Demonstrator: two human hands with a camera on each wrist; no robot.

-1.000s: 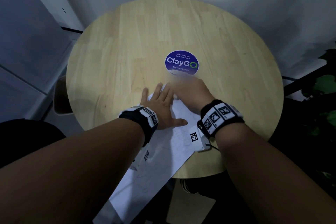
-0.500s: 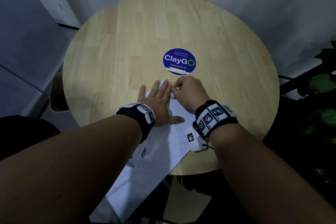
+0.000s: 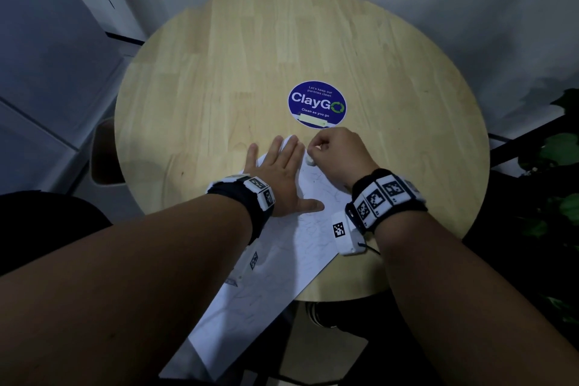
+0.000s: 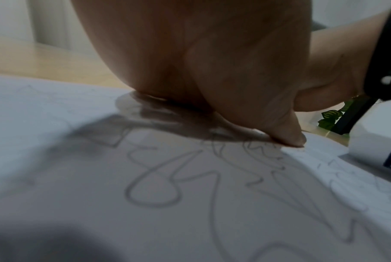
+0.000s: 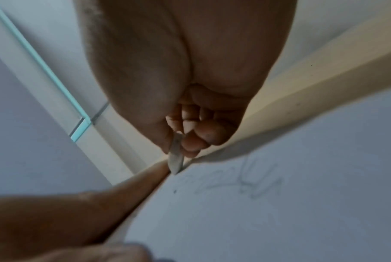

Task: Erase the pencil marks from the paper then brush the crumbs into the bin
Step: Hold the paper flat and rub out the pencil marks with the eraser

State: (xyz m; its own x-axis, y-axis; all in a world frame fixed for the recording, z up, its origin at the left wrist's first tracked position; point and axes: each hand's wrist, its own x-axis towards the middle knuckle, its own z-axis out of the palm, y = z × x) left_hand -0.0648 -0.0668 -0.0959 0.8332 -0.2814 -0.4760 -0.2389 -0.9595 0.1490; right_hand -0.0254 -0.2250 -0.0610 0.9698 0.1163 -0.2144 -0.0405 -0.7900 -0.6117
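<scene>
Head view: left hand (image 3: 279, 175) lay flat, fingers straight, pressing paper (image 3: 313, 229) onto round table (image 3: 219, 72). Right hand (image 3: 338, 157) pinched white eraser (image 3: 309, 160) against pencil marks (image 4: 190, 177).

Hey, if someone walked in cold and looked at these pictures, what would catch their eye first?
Probably the round blue ClayGo sticker at the middle of the wooden table. Just nearer, the left hand presses flat on the scribbled paper while the right hand pinches a small white eraser against it.
</scene>
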